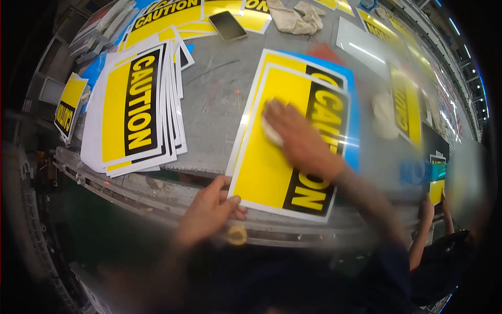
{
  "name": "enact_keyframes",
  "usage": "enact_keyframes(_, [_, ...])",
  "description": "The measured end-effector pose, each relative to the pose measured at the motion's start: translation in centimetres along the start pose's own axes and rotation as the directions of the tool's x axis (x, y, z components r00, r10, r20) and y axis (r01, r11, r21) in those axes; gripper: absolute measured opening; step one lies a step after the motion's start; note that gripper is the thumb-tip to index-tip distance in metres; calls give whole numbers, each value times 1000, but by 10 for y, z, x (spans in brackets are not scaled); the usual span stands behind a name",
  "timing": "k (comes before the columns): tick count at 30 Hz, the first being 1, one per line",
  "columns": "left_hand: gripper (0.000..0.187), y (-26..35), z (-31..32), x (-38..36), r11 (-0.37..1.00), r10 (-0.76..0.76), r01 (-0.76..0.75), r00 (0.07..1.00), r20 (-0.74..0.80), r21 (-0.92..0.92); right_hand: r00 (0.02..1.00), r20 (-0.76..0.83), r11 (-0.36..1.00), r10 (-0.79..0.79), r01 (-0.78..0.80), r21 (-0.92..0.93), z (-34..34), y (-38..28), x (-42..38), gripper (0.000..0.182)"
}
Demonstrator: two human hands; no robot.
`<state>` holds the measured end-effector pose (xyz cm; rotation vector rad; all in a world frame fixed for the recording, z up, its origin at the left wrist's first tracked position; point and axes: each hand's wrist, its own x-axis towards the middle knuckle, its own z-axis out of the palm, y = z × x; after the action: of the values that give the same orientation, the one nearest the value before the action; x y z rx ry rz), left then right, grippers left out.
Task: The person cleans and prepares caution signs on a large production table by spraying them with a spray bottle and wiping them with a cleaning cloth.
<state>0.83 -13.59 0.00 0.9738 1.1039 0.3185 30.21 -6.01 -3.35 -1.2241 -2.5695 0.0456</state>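
Observation:
A yellow and black caution sign (261,167) lies in front of me on top of a second caution sign (282,58), with a blue sheet (351,131) under them. My left hand (212,206) grips the near left corner of the upper sign, thumb on top and fingers beneath. On the yellow face presses my right hand (300,138), holding a white cloth (272,134) that is mostly covered by the palm and fingers. The right forearm crosses the black band and hides part of the lettering.
A fanned stack of caution signs (116,115) lies at the left. Farther back are a phone (227,26), a crumpled cloth (295,18) and more signs (167,21). At the right, another person's hands (429,209) hold a small sign. The metal table's front edge (130,191) runs below.

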Motion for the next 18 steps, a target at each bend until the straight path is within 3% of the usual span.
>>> enact_keyframes(2, [35, 3, -1, -1, 1000, -22, 22, 1000, 0, -12, 981, 193, 893, -29, -61, 445, 2, -43, -7, 64])
enact_keyframes(4, [36, 8, -1, -1, 998, -57, 57, 998, -6, 2, 972, 128, 910, -195, 131, 394, -3, -78, -23, 69])
enact_keyframes(5, [33, 4, -2, 0, 1000, -22, 23, 1000, -7, 18, 962, 158, 947, -224, 176, 267, -2, -68, -19, 68])
enact_keyframes(8, [37, -5, -5, 0, 1000, 16, -16, 1000, 17, 17, 998, 48, 999, 37, -36, -20, -1, -3, 4, 60])
enact_keyframes(10, [32, -12, -7, 3, 997, 41, -43, 999, 18, 69, 978, -94, 979, 184, -191, -66, 0, 44, 19, 57])
enact_keyframes(11, [31, -9, -5, 2, 998, 31, -31, 1000, -3, 55, 977, -86, 975, 195, -203, -91, 0, 58, 25, 55])
enact_keyframes(12, [31, -7, -3, 2, 999, 18, -17, 1000, -24, 36, 979, -53, 980, 194, -197, -44, 4, 61, 25, 60])
enact_keyframes(14, [27, -19, -7, 7, 971, 21, -8, 998, -52, 237, 985, -59, 987, 160, -157, 41, 3, 39, 19, 67])
enact_keyframes(15, [22, -29, -12, 10, 935, 106, -71, 991, -82, 348, 992, -30, 990, 123, -121, 73, 4, 30, 17, 70])
enact_keyframes(18, [19, -39, -7, 12, 953, 170, -127, 976, -139, 275, 994, -9, 987, 108, -106, 125, 4, 13, 18, 66])
